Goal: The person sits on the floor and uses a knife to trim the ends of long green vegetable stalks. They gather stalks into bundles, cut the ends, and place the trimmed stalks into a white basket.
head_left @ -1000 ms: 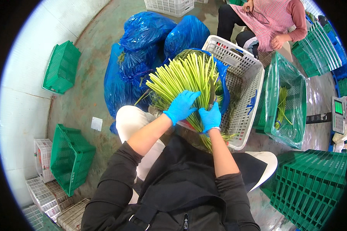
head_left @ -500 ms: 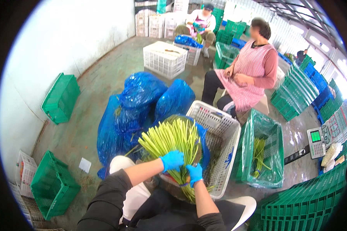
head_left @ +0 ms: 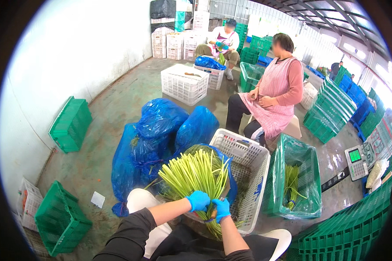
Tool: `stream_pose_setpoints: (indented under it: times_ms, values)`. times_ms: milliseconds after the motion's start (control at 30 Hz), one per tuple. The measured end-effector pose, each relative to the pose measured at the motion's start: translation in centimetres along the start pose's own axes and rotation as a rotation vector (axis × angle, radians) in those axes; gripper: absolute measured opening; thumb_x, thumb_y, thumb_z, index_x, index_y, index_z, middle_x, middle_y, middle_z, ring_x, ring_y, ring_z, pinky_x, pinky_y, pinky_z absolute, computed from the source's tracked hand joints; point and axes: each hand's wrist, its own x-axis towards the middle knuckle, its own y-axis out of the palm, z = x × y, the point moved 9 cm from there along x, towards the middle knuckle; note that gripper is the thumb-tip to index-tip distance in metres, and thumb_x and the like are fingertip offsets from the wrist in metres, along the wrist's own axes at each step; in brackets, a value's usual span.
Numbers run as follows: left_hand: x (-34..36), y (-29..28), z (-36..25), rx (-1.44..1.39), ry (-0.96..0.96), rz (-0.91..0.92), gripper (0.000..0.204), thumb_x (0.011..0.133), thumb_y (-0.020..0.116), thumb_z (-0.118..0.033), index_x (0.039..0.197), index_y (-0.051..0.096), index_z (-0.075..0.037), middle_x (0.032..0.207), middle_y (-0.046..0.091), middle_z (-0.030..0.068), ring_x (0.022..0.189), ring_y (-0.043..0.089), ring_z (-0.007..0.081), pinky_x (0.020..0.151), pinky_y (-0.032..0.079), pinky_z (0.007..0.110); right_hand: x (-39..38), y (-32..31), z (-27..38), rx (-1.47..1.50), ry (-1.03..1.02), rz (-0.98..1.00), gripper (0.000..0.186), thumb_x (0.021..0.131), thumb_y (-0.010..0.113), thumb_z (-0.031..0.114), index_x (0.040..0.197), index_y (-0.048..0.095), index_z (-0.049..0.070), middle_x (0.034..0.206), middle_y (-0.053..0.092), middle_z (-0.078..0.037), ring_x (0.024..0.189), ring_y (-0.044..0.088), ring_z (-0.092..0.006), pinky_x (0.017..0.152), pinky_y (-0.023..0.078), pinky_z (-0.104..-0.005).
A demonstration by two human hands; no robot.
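A thick bunch of long pale-green stems [head_left: 195, 174] fans out in front of me, its narrower lower end pointing toward my lap. My left hand [head_left: 198, 200], in a blue glove, is closed round the left side of the bunch. Close beside it, my right hand [head_left: 222, 209], also gloved, grips the bunch's right side; its fingers are partly hidden. A small brown object [head_left: 214, 213] shows between the hands, its kind unclear. Beneath the stems, blue plastic [head_left: 233, 178] lines part of a white slatted crate [head_left: 259, 191].
Full blue plastic bags [head_left: 161, 124] stand ahead. On the right, a green crate [head_left: 314, 174] lined with clear plastic holds tied stems [head_left: 292, 185], beside a scale display [head_left: 356, 161]. A person in a pink apron [head_left: 274, 93] sits close by. Green crates [head_left: 61, 217] lie at left.
My hands have come slightly closer together on the bunch, which sits a little more upright. The whole scene has shifted down in the view as my head tilted up.
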Motion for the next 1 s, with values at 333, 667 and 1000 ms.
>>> stream_pose_setpoints:
  times_ms: [333, 667, 1000]
  values:
    - [-0.8, -1.4, 1.0, 0.157, 0.244, -0.167, 0.017, 0.072, 0.057, -0.028, 0.076, 0.060, -0.012, 0.077, 0.056, 0.0063, 0.077, 0.056, 0.0253, 0.063, 0.046, 0.037, -0.4, 0.0, 0.9, 0.055, -0.010, 0.025, 0.025, 0.071, 0.066, 0.007, 0.092, 0.054, 0.003, 0.083, 0.058, -0.004, 0.073, 0.054, -0.0159, 0.065, 0.044, -0.0312]
    - [-1.2, -2.6, 0.6, 0.206, 0.171, -0.189, 0.013, 0.073, 0.055, -0.023, 0.073, 0.063, -0.013, 0.070, 0.058, 0.0047, 0.070, 0.056, 0.0215, 0.060, 0.044, 0.034, -7.2, 3.5, 2.6, 0.260, 0.111, 0.096, 0.020, 0.076, 0.060, 0.007, 0.095, 0.058, 0.003, 0.066, 0.050, 0.000, 0.055, 0.048, -0.0092, 0.048, 0.041, -0.0249]
    - [-2.1, -5.8, 0.5, 0.327, 0.339, -0.112, 0.011, 0.072, 0.054, -0.021, 0.066, 0.060, -0.014, 0.070, 0.056, 0.0065, 0.072, 0.056, 0.0253, 0.059, 0.044, 0.038, -6.2, 4.4, 0.9, 0.156, 0.201, 0.139, 0.014, 0.076, 0.064, 0.008, 0.083, 0.059, -0.003, 0.071, 0.061, -0.008, 0.056, 0.055, -0.0150, 0.052, 0.046, -0.0285]
